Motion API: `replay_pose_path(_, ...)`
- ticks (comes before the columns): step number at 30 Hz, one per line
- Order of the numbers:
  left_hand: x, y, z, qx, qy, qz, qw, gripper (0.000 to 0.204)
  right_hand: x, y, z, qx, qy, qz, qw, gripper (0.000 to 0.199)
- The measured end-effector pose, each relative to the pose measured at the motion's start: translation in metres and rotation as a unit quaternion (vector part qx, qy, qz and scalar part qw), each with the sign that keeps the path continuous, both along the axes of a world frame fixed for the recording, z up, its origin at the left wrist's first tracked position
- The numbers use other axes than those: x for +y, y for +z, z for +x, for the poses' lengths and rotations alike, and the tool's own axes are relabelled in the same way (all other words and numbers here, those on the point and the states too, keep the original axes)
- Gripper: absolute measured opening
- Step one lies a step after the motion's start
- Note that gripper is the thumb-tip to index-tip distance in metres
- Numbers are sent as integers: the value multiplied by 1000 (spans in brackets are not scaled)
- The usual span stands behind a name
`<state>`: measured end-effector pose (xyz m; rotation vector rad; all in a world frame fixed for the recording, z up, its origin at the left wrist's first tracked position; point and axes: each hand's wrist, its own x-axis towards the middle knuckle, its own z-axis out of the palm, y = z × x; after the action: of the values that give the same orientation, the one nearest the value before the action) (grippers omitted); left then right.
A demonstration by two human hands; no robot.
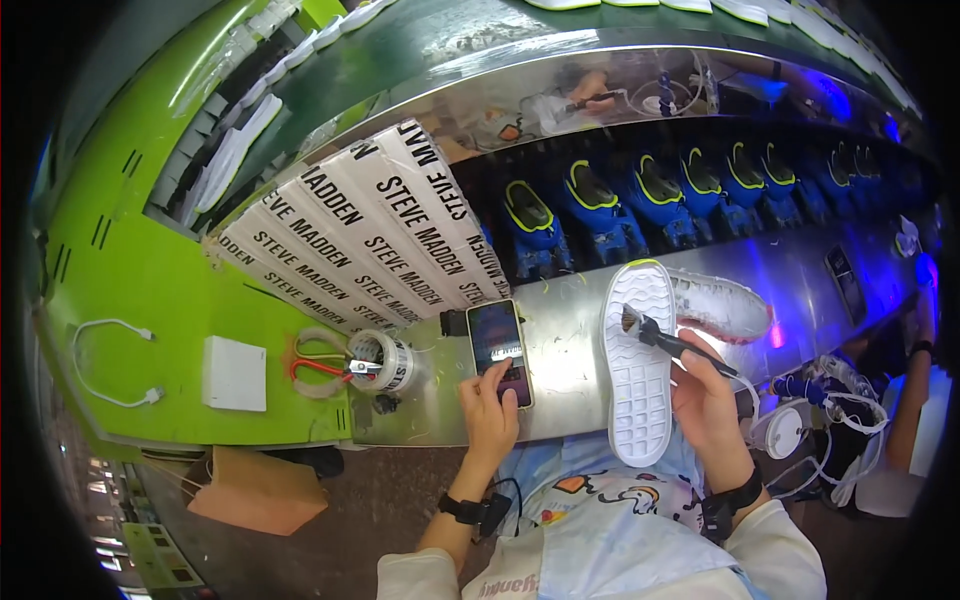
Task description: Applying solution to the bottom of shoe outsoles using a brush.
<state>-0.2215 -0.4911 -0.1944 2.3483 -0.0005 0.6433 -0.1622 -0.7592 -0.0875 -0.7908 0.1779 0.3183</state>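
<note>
My left hand (492, 405) rests on the phone (498, 350), thumb on its lit screen; the phone lies flat near the desk's (560, 350) front edge. My right hand (708, 400) is closed around a brush (668, 340), bristles touching the white sole (640, 360). The sole stands just left of that hand, tread facing me, with its long axis running from the front edge away toward the desk's back. The right hand is the nearer one to it; the left is a little apart, on the sole's other side. I count one phone, one brush, one white sole, one clear shoe (722, 305) lying behind it, and one pair of scissors (325, 368) beside a tape roll (392, 362) toward the left end.
</note>
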Motion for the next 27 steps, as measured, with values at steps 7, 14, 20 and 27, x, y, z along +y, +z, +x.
replay_pose_path(7, 1, 7, 3, -26, 91, -138, 986, 37, -7, 0, -1, -5, -4, 12, 1000, 34)
replay_pose_path(14, 2, 8, 2, -10, 74, -102, 992, 35, -6, 0, -1, 1, -8, 47, 999, 36)
replay_pose_path(20, 1, 9, 4, -23, 69, -108, 992, 34, -12, -3, -4, -4, -32, 82, 996, 37)
replay_pose_path(27, 1, 10, 1, -13, 77, -92, 993, 31, -13, -1, -4, 0, -33, 72, 997, 37)
